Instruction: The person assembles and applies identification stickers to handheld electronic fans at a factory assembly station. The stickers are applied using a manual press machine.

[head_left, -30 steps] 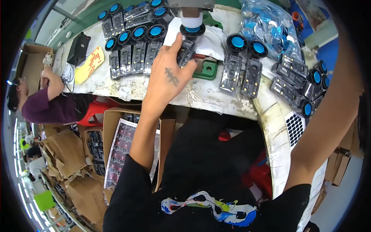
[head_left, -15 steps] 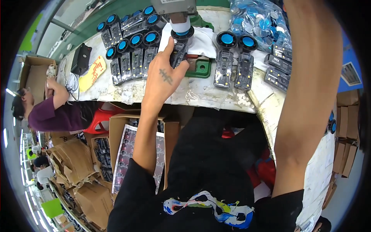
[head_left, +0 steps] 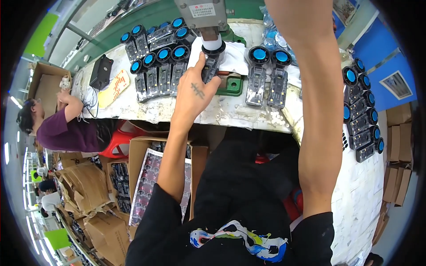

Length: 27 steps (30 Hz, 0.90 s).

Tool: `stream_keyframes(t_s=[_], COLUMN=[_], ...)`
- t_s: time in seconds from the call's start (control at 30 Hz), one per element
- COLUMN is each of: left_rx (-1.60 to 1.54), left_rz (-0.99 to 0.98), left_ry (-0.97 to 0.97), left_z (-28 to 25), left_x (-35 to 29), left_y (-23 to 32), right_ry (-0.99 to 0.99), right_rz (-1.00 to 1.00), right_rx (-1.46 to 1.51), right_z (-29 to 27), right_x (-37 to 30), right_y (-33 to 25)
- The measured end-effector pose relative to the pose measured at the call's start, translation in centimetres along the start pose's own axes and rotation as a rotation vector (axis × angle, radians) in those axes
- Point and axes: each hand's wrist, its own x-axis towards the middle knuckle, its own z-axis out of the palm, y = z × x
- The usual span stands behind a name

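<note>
My left hand (head_left: 194, 92) is closed around the body of a black handheld fan (head_left: 210, 70), index finger along one side and thumb on the other. The fan's round head lies under a press (head_left: 202, 15), whose white ram (head_left: 212, 45) sits down over the centre of the head. White cloth (head_left: 234, 60) and a green metal base (head_left: 234, 86) lie beneath. My right forearm (head_left: 320, 115) stretches up past the top edge, so the right hand is out of sight. Two fans with blue centres, one (head_left: 256, 85) beside the other (head_left: 278, 86), lie right of the press.
Several blue-centred fans (head_left: 164, 75) stand in rows at left, others (head_left: 360, 111) at far right. A plastic bag of blue discs (head_left: 270, 37) is partly behind my arm. A black box (head_left: 101, 72) and yellow paper (head_left: 114, 89) lie left. A person in purple (head_left: 66, 133) sits beyond.
The ram has come down onto the fan's head and covers its blue centre. My right forearm has swung left, uncovering fans at far right. The left hand keeps its hold; the view has shifted slightly.
</note>
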Motion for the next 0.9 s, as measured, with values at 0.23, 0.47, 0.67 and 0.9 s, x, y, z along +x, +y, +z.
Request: stream_keyframes(t_s=[0.23, 0.47, 0.67, 0.9], left_rx=[-0.018, -0.045, -0.126, -0.29], left_rz=[-0.032, -0.023, -0.038, -0.227], left_ry=[-0.022, -0.004, 0.001, 0.223], left_z=[0.0, -0.4, -2.4, -8.6], left_x=[0.4, 0.1, -2.3, -4.1], left_y=[0.6, -0.4, -0.5, -5.6], right_ry=[0.109, 0.012, 0.103, 0.176], right_rz=[0.384, 0.068, 0.31, 0.254], right_rx=[0.308, -0.05, -0.069, -0.074], right_z=[0.5, 0.5, -0.7, -0.6], right_x=[0.1, 0.8, 6.7, 6.6], right_y=[-2.1, 0.8, 1.0, 1.5])
